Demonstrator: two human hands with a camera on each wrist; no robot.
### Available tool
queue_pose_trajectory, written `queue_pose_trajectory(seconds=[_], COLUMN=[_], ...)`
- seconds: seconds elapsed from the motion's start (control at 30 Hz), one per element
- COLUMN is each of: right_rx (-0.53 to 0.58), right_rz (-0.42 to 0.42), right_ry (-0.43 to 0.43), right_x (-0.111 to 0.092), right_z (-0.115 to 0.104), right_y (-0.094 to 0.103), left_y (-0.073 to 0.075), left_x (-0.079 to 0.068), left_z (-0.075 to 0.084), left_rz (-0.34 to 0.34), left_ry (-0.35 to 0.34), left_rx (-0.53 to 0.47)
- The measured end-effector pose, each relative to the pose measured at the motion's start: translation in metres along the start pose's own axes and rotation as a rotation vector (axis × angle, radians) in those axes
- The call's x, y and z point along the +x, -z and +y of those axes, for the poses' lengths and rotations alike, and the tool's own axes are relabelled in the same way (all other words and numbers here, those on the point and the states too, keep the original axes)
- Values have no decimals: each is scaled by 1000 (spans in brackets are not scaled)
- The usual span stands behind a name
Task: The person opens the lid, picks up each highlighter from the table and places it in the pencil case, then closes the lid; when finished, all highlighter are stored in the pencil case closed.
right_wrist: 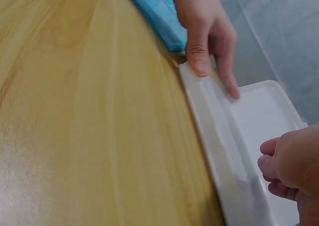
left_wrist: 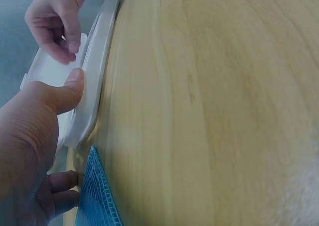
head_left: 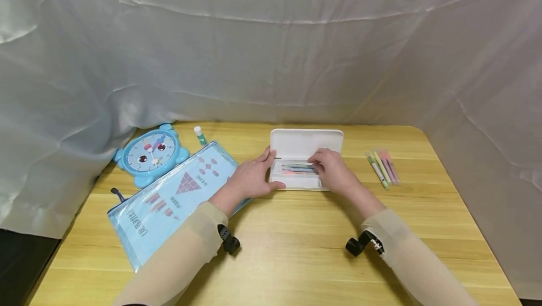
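Observation:
A white pencil case (head_left: 306, 143) stands with its lid raised, several thin coloured pens (head_left: 294, 169) lying inside. My left hand (head_left: 251, 176) grips its left end, the thumb (left_wrist: 75, 84) against the front wall and the index finger by the lid's left edge. Over the right part of the case is my right hand (head_left: 334, 169), fingers curled and fingertips together at the pens' right ends. Both wrist views show the right hand (right_wrist: 291, 169) close above the front wall; no pen shows between its fingertips there, and the wall hides the pens.
Several pastel pens (head_left: 383, 167) lie to the right of the case. On the left are a blue zip pouch (head_left: 169, 202), partly under my left forearm, a blue animal-shaped clock (head_left: 150, 155) and a green-and-white glue stick (head_left: 200, 135). A grey curtain (head_left: 271, 61) hangs behind the table.

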State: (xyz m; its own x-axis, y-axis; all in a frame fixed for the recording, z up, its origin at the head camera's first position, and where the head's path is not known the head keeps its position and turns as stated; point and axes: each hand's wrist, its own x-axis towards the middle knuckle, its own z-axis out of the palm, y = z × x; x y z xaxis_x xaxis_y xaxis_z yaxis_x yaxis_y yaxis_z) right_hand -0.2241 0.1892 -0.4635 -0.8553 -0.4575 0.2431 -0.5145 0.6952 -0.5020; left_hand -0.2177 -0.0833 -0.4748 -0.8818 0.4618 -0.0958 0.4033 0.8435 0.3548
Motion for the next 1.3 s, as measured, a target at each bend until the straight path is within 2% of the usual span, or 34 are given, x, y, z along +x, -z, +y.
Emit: queue_pose_trajectory(seconds=[0.27,0.63,0.77,0.87,0.97,1.3], right_rx=[57,24,-10,11,29,24], right_rz=[39,159,230,275,300,300], right_ry=[-57,-116,-88,-72,-112,-325], right_x=[-13,-43,-53,-59,-67,-97], right_z=[-1,11,19,25,28,47], right_y=[24,56,63,68,74,92], left_y=[0,0,-1,0,1,1], left_x=[-1,-1,-1,-1,-1,0], left_z=[-1,-1,-2,-2,-3,-1], left_rz=[-14,-21,-23,-30,-33,-17], left_ry=[-6,7,5,7,8,-4], left_rx=[5,9,16,11,8,20])
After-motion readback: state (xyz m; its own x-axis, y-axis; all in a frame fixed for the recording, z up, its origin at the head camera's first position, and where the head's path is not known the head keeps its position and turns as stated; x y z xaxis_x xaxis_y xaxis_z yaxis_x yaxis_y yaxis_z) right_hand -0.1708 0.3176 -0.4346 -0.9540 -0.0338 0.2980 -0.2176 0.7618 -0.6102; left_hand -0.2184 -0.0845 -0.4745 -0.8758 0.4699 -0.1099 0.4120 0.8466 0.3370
